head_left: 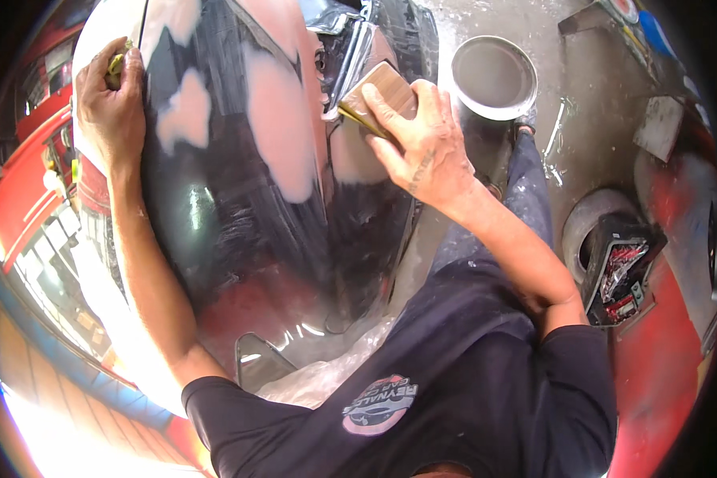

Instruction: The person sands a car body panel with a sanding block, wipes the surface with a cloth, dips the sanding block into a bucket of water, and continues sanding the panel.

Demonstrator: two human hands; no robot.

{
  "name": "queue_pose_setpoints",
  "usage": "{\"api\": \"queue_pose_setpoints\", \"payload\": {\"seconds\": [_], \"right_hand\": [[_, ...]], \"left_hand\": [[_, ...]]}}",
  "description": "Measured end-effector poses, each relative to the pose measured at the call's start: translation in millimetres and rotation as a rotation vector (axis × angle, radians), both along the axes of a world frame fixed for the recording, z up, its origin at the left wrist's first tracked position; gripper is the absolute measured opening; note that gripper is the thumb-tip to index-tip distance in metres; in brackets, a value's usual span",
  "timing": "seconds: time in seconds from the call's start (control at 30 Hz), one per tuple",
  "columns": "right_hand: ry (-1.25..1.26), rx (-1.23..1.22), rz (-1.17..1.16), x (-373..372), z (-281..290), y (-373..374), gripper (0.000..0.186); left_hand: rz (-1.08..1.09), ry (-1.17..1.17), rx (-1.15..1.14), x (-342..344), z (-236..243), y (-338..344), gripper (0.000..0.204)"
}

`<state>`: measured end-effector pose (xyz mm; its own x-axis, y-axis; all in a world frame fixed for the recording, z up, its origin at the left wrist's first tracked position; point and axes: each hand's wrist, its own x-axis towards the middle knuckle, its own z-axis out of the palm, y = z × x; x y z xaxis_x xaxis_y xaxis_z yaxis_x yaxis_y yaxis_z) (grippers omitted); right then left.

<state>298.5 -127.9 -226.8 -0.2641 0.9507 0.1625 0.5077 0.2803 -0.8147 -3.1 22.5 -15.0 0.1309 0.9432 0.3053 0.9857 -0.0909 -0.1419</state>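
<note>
My right hand (pixel 426 147) grips a wooden sanding block (pixel 386 92), fingers and thumb over its sides. A thin yellowish sheet shows along the block's lower edge. The block is over the edge of a car body panel (pixel 247 215), beside the recess with metal and plastic parts; whether it touches is hard to tell. The panel is dark and wet, with pinkish-white patches and a red area nearer me. At the panel's far left, my left hand (pixel 111 107) is closed around a crumpled yellow-green sponge or cloth (pixel 117 68), mostly hidden by the fingers.
A round white-rimmed bucket (pixel 494 78) of greyish water stands on the wet floor to the right. Farther right lie a black part with a red interior (pixel 623 267), a round ring-like part (pixel 589 219) and a red panel (pixel 653 374). Clear plastic sheeting (pixel 327 374) lies near my body.
</note>
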Motion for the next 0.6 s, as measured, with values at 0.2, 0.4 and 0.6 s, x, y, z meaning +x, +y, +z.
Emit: {"api": "queue_pose_setpoints", "payload": {"seconds": [0.2,0.4,0.6], "right_hand": [[0.147,-0.161,-0.004,-13.5,20.9,-18.9,0.063],[0.044,-0.108,-0.026,-12.8,23.9,-20.8,0.065],[0.229,-0.267,-0.083,-24.6,33.7,-25.3,0.063]], "left_hand": [[-0.043,0.015,0.024,-0.6,-0.2,0.3,0.027],[-0.028,0.03,-0.006,-0.5,0.9,1.2,0.033],[-0.035,-0.013,0.011,-7.1,-2.0,1.9,0.029]]}}
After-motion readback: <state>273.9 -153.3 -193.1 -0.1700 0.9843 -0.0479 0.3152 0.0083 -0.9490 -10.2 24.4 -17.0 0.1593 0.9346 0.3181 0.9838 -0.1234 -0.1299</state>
